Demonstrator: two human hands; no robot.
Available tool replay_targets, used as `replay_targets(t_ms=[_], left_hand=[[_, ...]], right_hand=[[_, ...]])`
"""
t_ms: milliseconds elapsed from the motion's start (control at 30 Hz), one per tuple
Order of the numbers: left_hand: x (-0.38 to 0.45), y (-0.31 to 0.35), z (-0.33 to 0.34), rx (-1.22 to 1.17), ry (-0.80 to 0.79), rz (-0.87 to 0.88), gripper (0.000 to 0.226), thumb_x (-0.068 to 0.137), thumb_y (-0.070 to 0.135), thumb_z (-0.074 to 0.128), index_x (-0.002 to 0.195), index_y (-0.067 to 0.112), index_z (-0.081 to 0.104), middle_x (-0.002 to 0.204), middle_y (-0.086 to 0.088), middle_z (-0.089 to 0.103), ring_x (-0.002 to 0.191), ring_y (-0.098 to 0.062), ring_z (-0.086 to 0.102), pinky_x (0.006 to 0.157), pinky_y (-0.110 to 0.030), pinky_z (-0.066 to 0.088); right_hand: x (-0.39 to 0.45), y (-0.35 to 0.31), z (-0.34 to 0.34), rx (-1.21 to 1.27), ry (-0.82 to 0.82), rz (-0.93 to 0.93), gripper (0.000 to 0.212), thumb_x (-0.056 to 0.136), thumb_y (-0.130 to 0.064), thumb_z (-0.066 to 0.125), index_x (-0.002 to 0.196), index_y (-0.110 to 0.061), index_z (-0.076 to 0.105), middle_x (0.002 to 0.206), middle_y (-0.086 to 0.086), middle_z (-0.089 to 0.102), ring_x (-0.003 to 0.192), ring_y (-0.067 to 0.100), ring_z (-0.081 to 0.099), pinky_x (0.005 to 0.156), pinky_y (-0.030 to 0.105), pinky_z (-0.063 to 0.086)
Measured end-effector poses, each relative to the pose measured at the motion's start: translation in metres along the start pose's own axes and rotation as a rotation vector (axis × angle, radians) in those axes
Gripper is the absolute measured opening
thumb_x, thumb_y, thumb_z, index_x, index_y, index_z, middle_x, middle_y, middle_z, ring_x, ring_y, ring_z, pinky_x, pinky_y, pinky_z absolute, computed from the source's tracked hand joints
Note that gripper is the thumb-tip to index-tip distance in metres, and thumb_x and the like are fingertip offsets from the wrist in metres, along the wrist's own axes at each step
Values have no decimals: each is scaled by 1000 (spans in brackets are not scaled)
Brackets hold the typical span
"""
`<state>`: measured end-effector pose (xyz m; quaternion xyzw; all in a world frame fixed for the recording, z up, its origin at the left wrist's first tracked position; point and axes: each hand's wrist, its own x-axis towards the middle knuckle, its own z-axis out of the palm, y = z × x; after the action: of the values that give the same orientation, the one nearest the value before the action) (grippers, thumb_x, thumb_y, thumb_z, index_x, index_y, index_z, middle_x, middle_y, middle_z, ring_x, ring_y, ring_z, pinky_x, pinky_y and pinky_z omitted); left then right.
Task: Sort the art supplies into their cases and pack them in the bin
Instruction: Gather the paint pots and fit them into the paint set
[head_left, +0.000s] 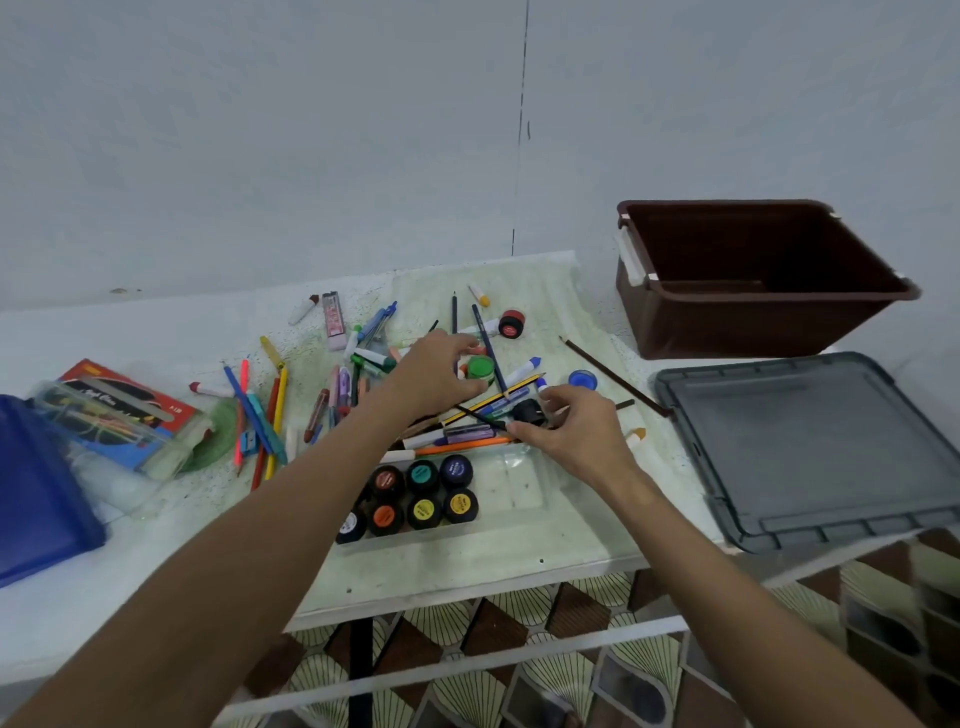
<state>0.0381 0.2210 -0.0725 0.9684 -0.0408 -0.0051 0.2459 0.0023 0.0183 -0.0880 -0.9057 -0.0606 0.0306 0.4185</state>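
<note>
Green paint pot (480, 368) pinched at its lid by left hand (439, 375), fingers and thumb curled round it, in the middle of the scattered supplies. Black paint pot (528, 412) gripped between thumb and fingers of right hand (574, 434), just beside the yellow-and-black pencil (493, 401) and touching the heap of pens. Clear plastic paint case (522, 486) near the table's front edge, seven pots standing in its left part, right part showing bare plastic. Red paint pot (511, 324) lying on its side farther back; blue paint pot (582, 379) just right of the heap. Coloured pencils (262, 415) strewn to the left, beside a clear pencil case (111, 421) resting on a red box. Blue folder (36, 488) at far left edge. Brown bin (753, 275) at the back right, open on top, nothing seen inside. Grey lid (810, 447) flat on the table in front of the bin. Long brown brush (613, 376) lying between heap and lid.
</note>
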Motion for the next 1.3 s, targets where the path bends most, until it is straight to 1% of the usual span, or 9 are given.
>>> replay_targets(t_ms=[100, 167, 333, 467, 600, 733, 900, 1033, 1300], left_hand=[[13, 5, 7, 33, -51, 19, 49, 79, 34, 72, 124, 21, 60, 98, -4, 45, 91, -16, 45, 77, -25, 36], [19, 6, 11, 39, -59, 33, 44, 76, 33, 73, 118, 21, 65, 100, -9, 55, 96, -21, 53, 77, -28, 42], [20, 2, 14, 9, -34, 3, 42, 77, 25, 74, 116, 14, 67, 106, -10, 61, 99, -23, 57, 77, -23, 37], [9, 5, 5, -61, 29, 1, 37, 75, 22, 76, 110, 17, 67, 96, -2, 54, 86, -13, 48, 73, -21, 34], [-12, 10, -5, -189, 57, -48, 34, 69, 18, 76, 98, 20, 57, 91, 7, 55, 76, -12, 50, 59, -19, 36], [-42, 21, -18, -194, 40, -36, 47, 77, 21, 69, 122, 25, 56, 84, 7, 45, 73, -10, 46, 61, -21, 34], [-80, 32, -13, -189, 6, -20, 21, 85, 28, 65, 104, 22, 65, 93, 1, 57, 77, -9, 52, 70, -23, 41], [-99, 38, 0, -244, 27, -26, 27, 79, 28, 70, 105, 25, 63, 99, 10, 63, 83, -10, 59, 76, -23, 47], [-109, 40, 10, -181, -21, 8, 28, 75, 25, 77, 98, 25, 60, 78, 14, 55, 71, -13, 56, 55, -9, 35]], right_hand=[[3, -9, 2, -19, 7, -33, 56, 70, -34, 85, 111, 0, 67, 102, 13, 70, 86, 21, 66, 74, 29, 53], [5, -11, 2, -11, -9, -34, 48, 69, -28, 86, 102, 2, 69, 95, 15, 71, 84, 24, 67, 76, 34, 54], [12, -7, 3, -24, -39, 12, 34, 72, -20, 82, 99, -4, 69, 89, 7, 70, 80, 20, 66, 62, 13, 48], [10, -9, -2, 35, -24, -3, 24, 70, -15, 82, 88, -14, 67, 73, -12, 61, 62, -2, 56, 54, 1, 41], [6, -10, -6, 134, 2, -19, 26, 67, -13, 80, 91, -16, 71, 82, -3, 67, 59, 1, 59, 56, 10, 46], [-8, -16, -16, 257, -80, -55, 32, 69, -7, 77, 90, -29, 67, 91, 0, 70, 81, 15, 68, 77, 27, 55], [-20, -5, -23, 174, -241, -115, 33, 69, -15, 82, 100, -20, 73, 97, 2, 67, 87, 16, 67, 87, 37, 55], [-28, -1, -22, 68, -267, -176, 35, 69, -19, 83, 102, -19, 73, 95, -4, 65, 85, 9, 62, 75, 22, 50], [-31, 4, -14, -135, -245, -268, 39, 72, -18, 81, 109, -16, 72, 100, -1, 65, 82, 7, 51, 66, 5, 34]])
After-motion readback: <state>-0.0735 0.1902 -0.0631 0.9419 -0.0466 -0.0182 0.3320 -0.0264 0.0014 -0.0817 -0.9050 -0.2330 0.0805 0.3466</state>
